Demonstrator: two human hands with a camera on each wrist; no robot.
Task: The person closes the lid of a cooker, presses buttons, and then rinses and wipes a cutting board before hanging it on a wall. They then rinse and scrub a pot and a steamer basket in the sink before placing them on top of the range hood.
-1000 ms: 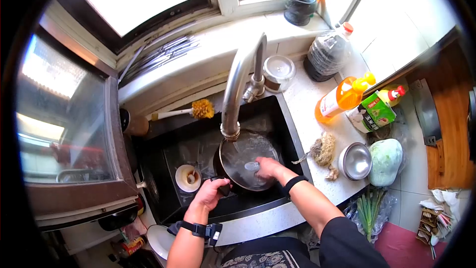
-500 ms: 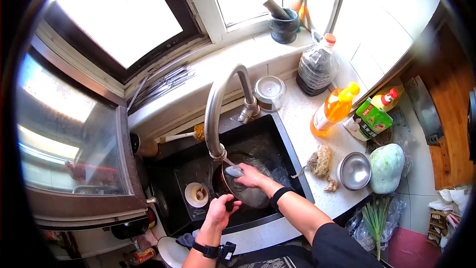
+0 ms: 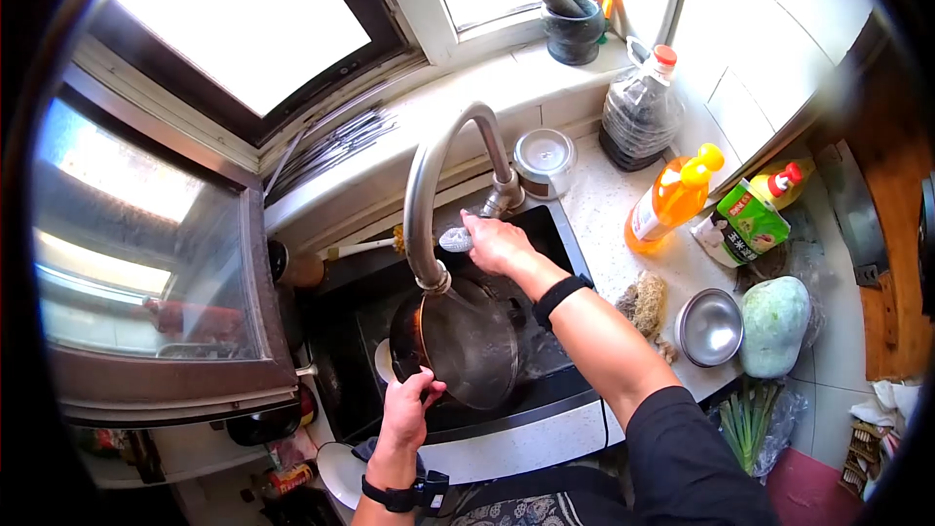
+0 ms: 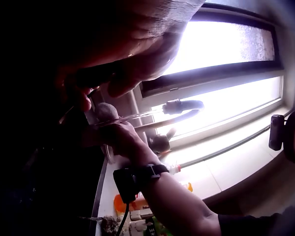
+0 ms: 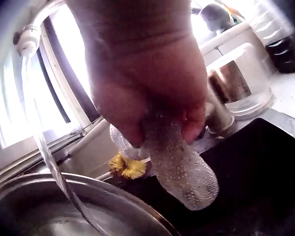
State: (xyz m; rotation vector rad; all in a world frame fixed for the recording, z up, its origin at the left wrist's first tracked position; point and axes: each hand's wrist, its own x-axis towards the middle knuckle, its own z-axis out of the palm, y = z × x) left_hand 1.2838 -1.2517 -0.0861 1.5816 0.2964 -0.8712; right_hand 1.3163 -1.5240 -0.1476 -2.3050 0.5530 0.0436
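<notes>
My left hand (image 3: 404, 416) grips the dark handle of a metal pan (image 3: 472, 356), which is tilted in the black sink (image 3: 341, 351). A stream of water (image 5: 44, 147) runs from the curved tap (image 3: 421, 175) into the pan. Beyond the pan, my right hand (image 3: 502, 245) holds a silvery mesh scrubber (image 5: 184, 179), close in front of the tap's base. In the right wrist view the scrubber hangs down between thumb and fingers. A small pale bowl (image 3: 384, 360) is partly hidden behind the pan's left side.
A yellow-bristled brush (image 5: 128, 166) lies along the sink's back edge. On the right counter are an orange soap bottle (image 3: 672, 200), a dried loofah (image 3: 643, 302), a metal bowl (image 3: 709, 328) and a pale green gourd (image 3: 775, 326). An open window sash (image 3: 156, 263) juts in at left.
My right hand has lifted the scrubber out of the pan and moved it back toward the tap's base. My left hand has tilted the pan and shifted it over the small bowl.
</notes>
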